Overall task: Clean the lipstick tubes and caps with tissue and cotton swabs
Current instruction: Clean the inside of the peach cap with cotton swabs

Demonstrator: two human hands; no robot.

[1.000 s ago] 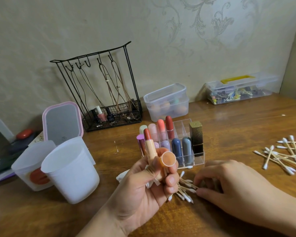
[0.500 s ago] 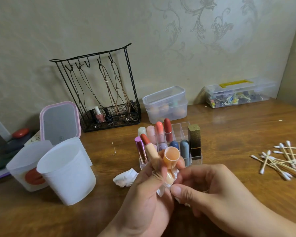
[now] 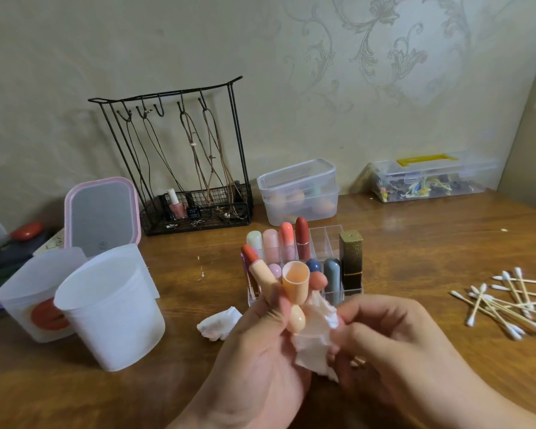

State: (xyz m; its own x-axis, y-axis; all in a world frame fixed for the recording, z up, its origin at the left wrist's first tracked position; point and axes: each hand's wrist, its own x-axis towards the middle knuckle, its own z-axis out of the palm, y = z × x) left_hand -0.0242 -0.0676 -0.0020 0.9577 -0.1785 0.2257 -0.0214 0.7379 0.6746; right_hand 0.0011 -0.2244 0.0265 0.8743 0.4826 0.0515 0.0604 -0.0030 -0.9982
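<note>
Since half a second ago, the right hand has drawn the tissue up beside the cap, and the left hand holds about where it was. From the head view, the left fingers curl round both the uncapped lipstick and its peach cap, open end up, in front of the clear organizer of other lipsticks. The right fingers are curled and seem to pinch the tissue, though blur hides the exact grip. Two pieces in one hand is the risk: pushing tissue into the cap could twist it loose, or smear the bare red tip across the palm or the tissue. A dropped cap could roll toward the white cup. Cotton swabs lie well apart on the right, and a crumpled tissue sits on the table.
</note>
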